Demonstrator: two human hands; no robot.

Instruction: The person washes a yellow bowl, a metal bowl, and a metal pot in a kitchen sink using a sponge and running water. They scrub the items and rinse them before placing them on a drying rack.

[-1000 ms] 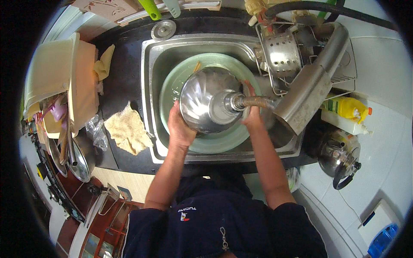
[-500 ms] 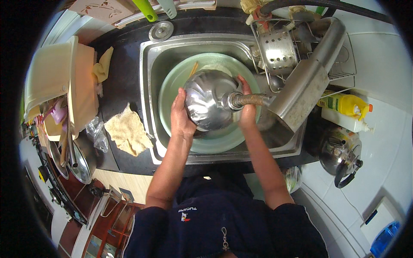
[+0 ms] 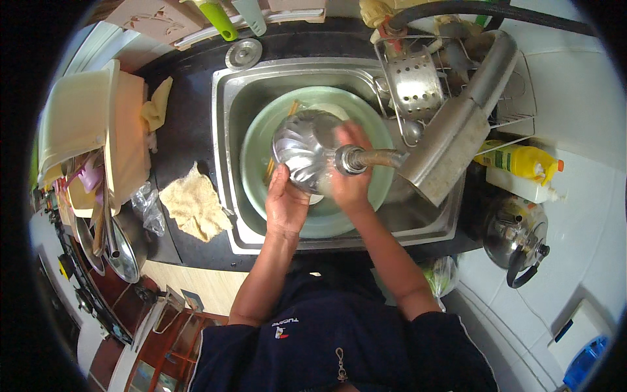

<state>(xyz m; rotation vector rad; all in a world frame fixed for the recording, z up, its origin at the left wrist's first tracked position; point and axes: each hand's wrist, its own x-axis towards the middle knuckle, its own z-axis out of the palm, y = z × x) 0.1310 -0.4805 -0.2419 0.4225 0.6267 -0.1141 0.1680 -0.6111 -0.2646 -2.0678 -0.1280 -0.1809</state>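
Observation:
A shiny metal bowl [image 3: 302, 149] with swirled flutes is held tilted below the faucet [image 3: 382, 159]. My left hand [image 3: 287, 204] grips its near-left edge, with the thumb on the outside. Under the faucet head, my right hand [image 3: 351, 186] lies at the bowl's right side; its fingers are smeared by motion, so their pose is unclear. Beneath both hands stands a pale green basin [image 3: 251, 153], set in the steel sink [image 3: 222, 130]. Wooden chopsticks [image 3: 270, 168] and a whitish dish, partly hidden by the bowl, are inside the basin.
A beige cloth [image 3: 194, 202] lies on the black counter left of the sink, near a cream utensil bin [image 3: 127, 130]. At right are a wire rack [image 3: 522, 117] with metalware, a yellow bottle [image 3: 522, 160] and a steel kettle [image 3: 516, 228]. A drain strainer [image 3: 244, 53] sits behind the sink.
The bowl has shifted left and tipped, now showing its fluted side. My right hand has left its right rim and moved inward under the faucet; my left hand has slid lower along the edge.

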